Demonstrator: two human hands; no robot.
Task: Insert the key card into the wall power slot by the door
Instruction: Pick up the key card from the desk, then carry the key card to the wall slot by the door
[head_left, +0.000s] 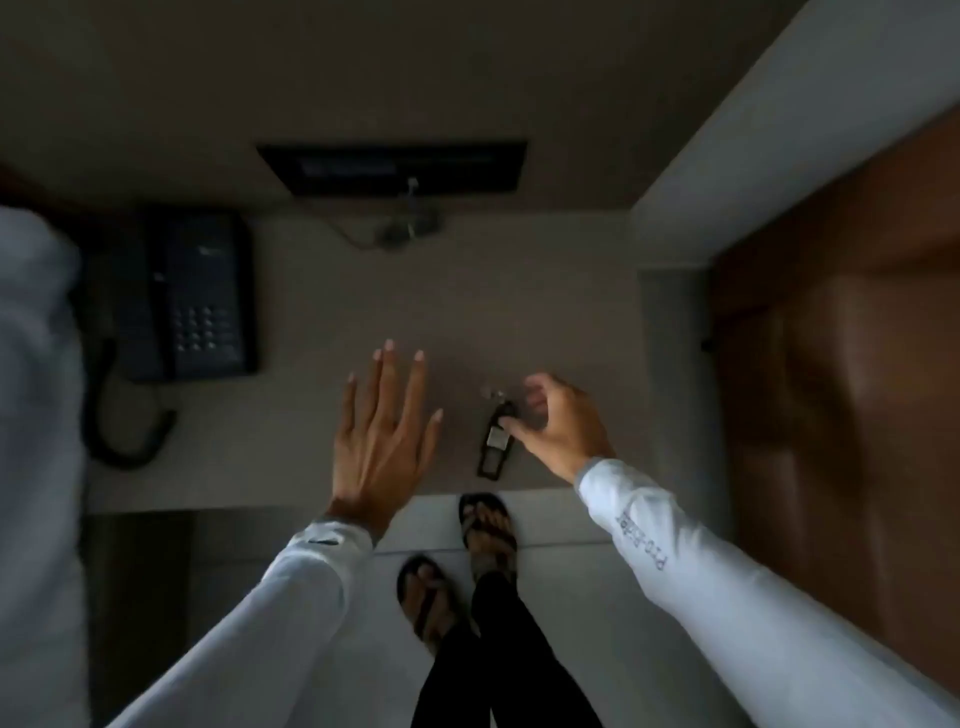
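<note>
A dark key card tag (496, 448) with a metal ring at its far end lies on the grey tabletop (311, 322), near the front edge. My right hand (563, 422) hovers over its far end, fingers curled and apart, the thumb touching the tag's side. My left hand (382, 426) is held flat over the table to the left of the tag, fingers spread, holding nothing. The room is dim. No wall power slot is recognisable in this view.
A black desk phone (200, 293) with a coiled cord sits at the table's left. A dark panel (395, 166) is set in the wall behind, with a cable below it. A brown wooden door (841, 364) stands at right. My sandalled feet (457, 561) are below the table edge.
</note>
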